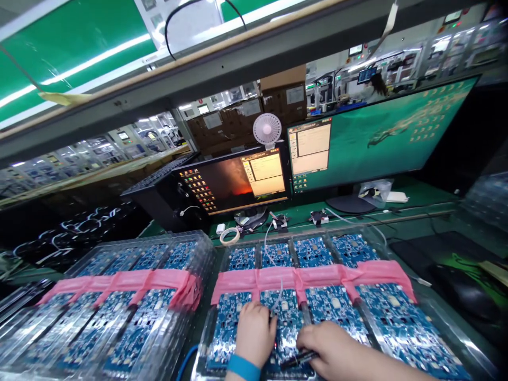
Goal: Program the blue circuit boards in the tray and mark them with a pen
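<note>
Blue circuit boards (336, 309) lie in rows in a clear plastic tray (204, 344), with a pink strip (278, 277) across them. My left hand (256, 330), with a blue band on its wrist, rests over the second board from the left. Its fingers are bent at the end of a thin white cable (281, 288); what they hold is too small to make out. My right hand (323, 344) is closed round a black pen-like tool (296, 360), whose tip points left over the same board. A small red light shows on that board between my hands.
A second tray of boards with a pink strip (119, 280) stands at the left. Behind are two monitors (384, 137), a small fan (267, 128) and a tape roll (229, 236). A mouse (462, 288) lies at the right. A person (376, 87) is far back.
</note>
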`<state>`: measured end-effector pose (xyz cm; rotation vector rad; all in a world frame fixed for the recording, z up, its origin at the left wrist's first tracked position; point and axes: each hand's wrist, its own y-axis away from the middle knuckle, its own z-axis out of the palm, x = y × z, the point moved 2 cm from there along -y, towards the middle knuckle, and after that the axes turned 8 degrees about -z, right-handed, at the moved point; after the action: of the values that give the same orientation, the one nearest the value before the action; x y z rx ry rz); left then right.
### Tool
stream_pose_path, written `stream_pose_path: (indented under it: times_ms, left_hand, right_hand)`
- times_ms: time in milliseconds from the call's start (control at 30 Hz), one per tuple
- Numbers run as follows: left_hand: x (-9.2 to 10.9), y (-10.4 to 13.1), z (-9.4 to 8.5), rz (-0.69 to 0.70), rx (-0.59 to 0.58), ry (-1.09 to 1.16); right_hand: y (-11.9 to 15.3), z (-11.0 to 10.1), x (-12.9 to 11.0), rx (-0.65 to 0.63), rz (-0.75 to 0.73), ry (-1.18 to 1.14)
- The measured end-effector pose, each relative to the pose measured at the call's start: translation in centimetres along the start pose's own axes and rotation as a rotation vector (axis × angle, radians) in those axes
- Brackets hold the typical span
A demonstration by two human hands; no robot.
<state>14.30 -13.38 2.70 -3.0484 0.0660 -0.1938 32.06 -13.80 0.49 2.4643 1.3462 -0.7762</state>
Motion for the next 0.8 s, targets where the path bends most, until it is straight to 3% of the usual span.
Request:
stream_pose_path:
  times_ms: [200, 400, 500, 633, 800]
  left_hand:
    - [0.7, -0.4, 0.6, -0.029, -0.018, 0.056]
    - [-0.8, -0.9, 0.6, -0.265, 0.001, 0.216]
    - [-3.6, -3.5, 0.4, -0.444, 0.023, 0.346]
    - [-9.0, -9.2, -0.8, -0.674, 0.063, 0.439]
    - [-14.5, -14.0, -1.6, -0.897, -0.019, 0.4]
  right_hand:
    - [0.4, 0.4, -0.2, 0.003, -0.005, 0.069]
    - [0.5, 0.2, -0.4, 0.019, -0.008, 0.06]
    - [0.6, 0.2, -0.5, 0.039, -0.015, 0.025]
    - [0.7, 0.3, -0.3, 0.044, 0.0, 0.002]
    - [-0.1, 1.3, 0.6, -0.021, -0.025, 0.003]
